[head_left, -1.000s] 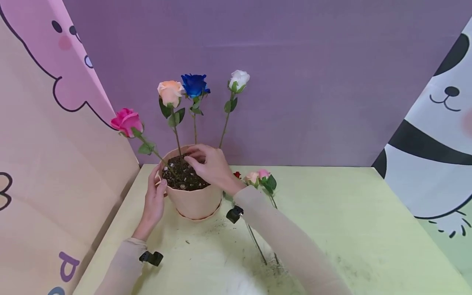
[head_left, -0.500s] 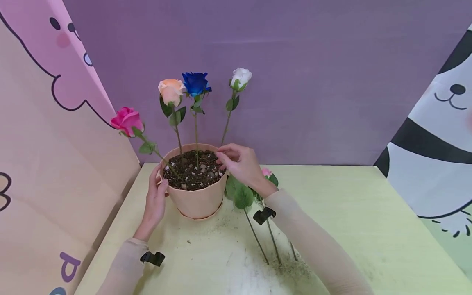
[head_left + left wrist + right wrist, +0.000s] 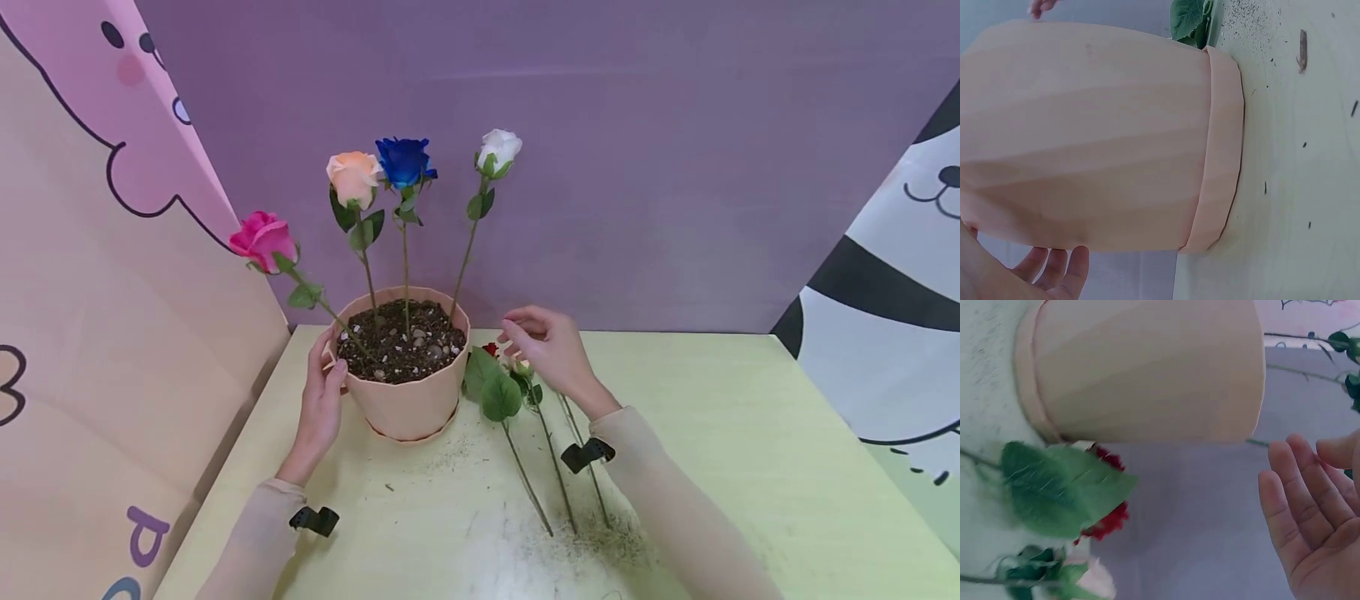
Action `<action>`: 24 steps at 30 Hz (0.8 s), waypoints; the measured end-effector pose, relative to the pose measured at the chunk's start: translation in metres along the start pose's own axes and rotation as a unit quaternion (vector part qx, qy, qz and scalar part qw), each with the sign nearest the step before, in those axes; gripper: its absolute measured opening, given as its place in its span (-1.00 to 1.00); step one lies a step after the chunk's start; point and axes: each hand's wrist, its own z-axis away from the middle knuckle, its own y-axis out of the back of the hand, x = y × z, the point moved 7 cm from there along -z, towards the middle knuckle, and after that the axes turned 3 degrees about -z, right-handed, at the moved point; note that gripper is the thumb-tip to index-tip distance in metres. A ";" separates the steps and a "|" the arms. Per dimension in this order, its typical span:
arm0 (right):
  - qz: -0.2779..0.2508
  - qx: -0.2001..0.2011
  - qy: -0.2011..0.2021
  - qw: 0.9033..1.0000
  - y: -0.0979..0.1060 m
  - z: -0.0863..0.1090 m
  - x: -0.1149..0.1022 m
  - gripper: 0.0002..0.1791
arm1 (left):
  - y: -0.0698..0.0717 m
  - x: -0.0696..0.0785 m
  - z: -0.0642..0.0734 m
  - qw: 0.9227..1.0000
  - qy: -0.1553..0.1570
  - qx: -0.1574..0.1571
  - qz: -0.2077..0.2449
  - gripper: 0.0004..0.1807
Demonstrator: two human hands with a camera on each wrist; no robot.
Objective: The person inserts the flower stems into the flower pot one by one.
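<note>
A peach flowerpot (image 3: 405,404) filled with dark soil stands on the table. My left hand (image 3: 321,408) holds its left side, thumb at the front and fingers round the side; the left wrist view shows the fingers against the pot wall (image 3: 1091,137). In the soil stand a leaning pink rose (image 3: 264,242), a peach rose (image 3: 354,179), a blue rose (image 3: 406,162) and a white rose (image 3: 499,152). My right hand (image 3: 551,350) hovers right of the pot with loosely bent fingers and nothing in them, above loose roses on the table.
Right of the pot lie a red rose (image 3: 1110,525) with large green leaves (image 3: 501,396), a pale rose (image 3: 1090,578) and another stem (image 3: 592,483). Soil crumbs (image 3: 615,546) are scattered near the stem ends. A purple backdrop (image 3: 637,208) rises behind the table (image 3: 735,450).
My right hand has moved right, from inside the pot over the soil to above the loose roses. My left hand has stayed at the pot's side.
</note>
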 end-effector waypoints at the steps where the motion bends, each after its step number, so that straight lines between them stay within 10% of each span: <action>1: 0.001 0.001 -0.006 1.000 0.003 0.003 0.004 -0.71 | 0.000 0.000 0.000 1.000 -0.001 -0.001 0.000 -0.36; 24: 0.049 0.020 -0.142 0.988 0.055 0.058 0.097 -0.59 | 0.002 -0.003 -0.002 1.000 -0.007 -0.003 -0.007 -0.36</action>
